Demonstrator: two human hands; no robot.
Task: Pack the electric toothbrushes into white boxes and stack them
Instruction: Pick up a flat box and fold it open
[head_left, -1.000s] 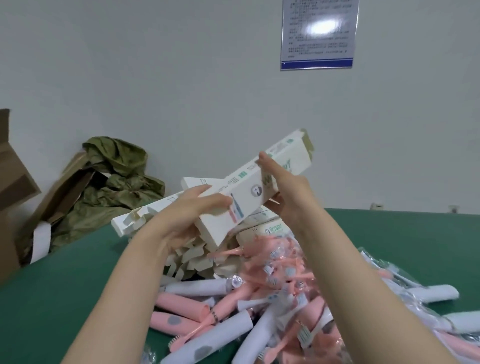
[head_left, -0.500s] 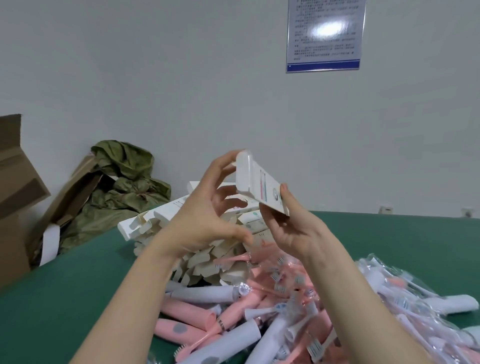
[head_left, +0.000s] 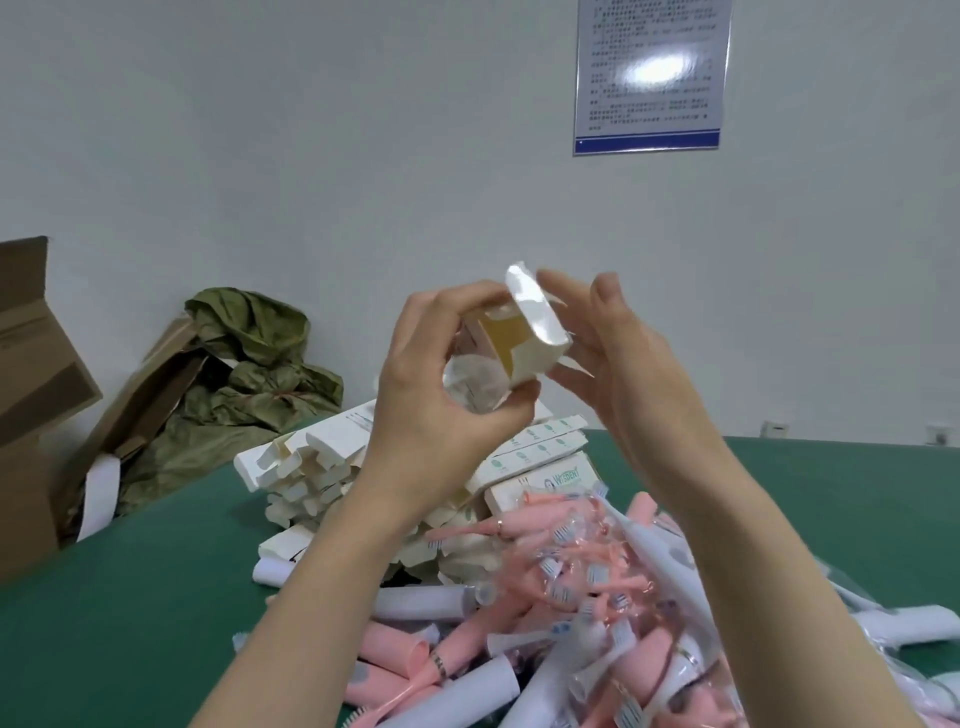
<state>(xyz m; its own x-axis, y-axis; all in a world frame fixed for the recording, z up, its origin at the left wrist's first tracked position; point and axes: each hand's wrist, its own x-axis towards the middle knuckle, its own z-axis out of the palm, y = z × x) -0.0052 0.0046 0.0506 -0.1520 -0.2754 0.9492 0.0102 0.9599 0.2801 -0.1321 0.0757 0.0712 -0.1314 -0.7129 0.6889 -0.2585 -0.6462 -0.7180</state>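
My left hand (head_left: 441, 395) grips a white box (head_left: 524, 343) end-on to me, its end flaps open and the brown inside showing. A clear-wrapped item shows at the box's open end, by my left thumb. My right hand (head_left: 613, 364) is on the box's right side, fingers nearly straight, the fingertips at the top flap. Below lies a heap of pink and white electric toothbrushes (head_left: 561, 623) in clear wrap. Behind it sits a pile of white boxes (head_left: 332, 467) on the green table (head_left: 130, 597).
An open brown carton (head_left: 31, 384) stands at the left edge. A crumpled olive-green bag (head_left: 249, 384) and cardboard lean against the white wall. A blue-bordered notice (head_left: 649, 78) hangs on the wall.
The box has swung from lying sideways between both hands to pointing its open end at me. My left hand now holds it, and my right hand has shifted to the flap side.
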